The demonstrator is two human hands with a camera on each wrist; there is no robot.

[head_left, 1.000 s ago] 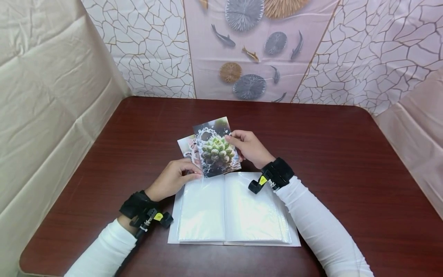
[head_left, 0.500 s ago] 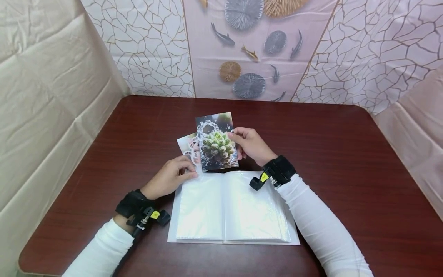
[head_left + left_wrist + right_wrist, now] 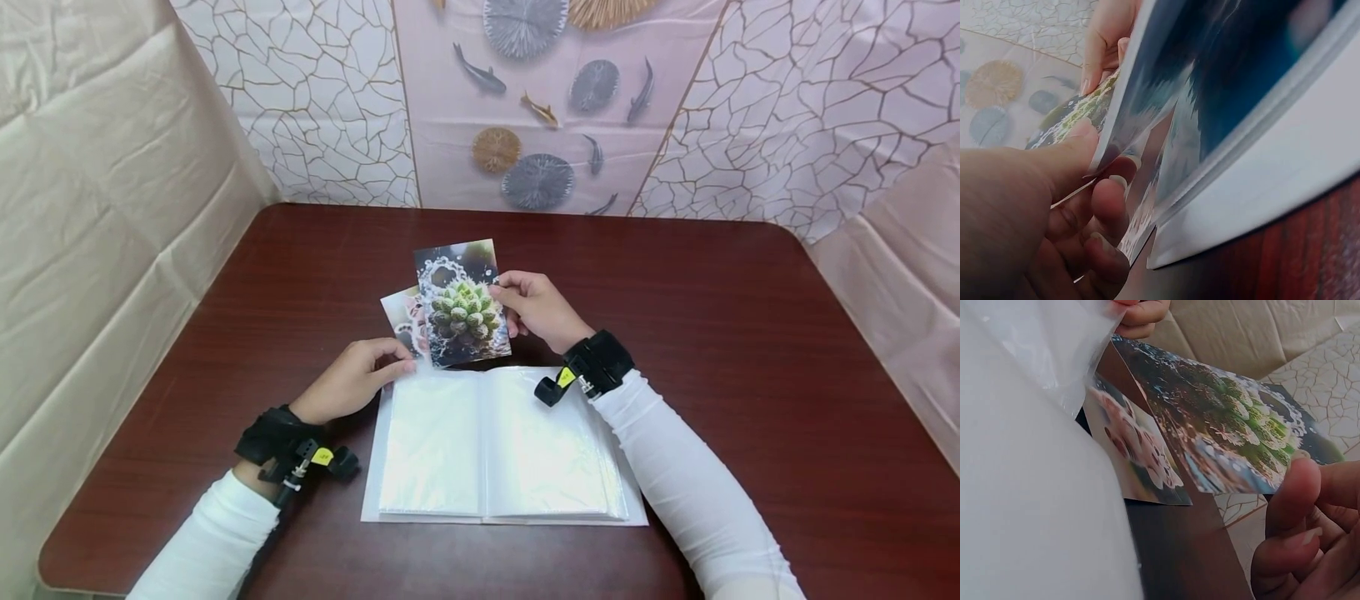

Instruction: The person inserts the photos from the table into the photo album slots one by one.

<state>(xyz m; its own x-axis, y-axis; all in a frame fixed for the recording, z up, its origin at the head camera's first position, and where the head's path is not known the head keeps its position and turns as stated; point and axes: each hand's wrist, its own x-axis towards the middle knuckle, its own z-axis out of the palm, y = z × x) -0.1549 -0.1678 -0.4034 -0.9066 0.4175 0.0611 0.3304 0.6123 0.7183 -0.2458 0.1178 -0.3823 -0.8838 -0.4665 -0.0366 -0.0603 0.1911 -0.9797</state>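
Observation:
A photo album (image 3: 427, 450) lies open on the table, its clear plastic pockets facing up. At the top left corner of its left page, my left hand (image 3: 348, 379) pinches the pocket sheet (image 3: 1124, 119) between thumb and fingers. My right hand (image 3: 547, 312) holds a photo of a green succulent (image 3: 465, 312) by its right edge, thumb on the front. This photo is just beyond the album's top edge, its lower left corner near the left fingertips. Behind it, partly covered, is a second photo (image 3: 1135, 440) with a pinkish animal, on the table.
The dark red-brown table (image 3: 712, 333) has rounded far corners. A patterned cloth (image 3: 300, 100) hangs behind it, and beige fabric (image 3: 90, 250) stands along the left side. Each wrist wears a black strap with a small camera (image 3: 600, 364).
The right hand has drawn the succulent photo up from the album's top edge and straightened it, then shifted slightly left. The left hand has moved a little left and up, staying at the page corner.

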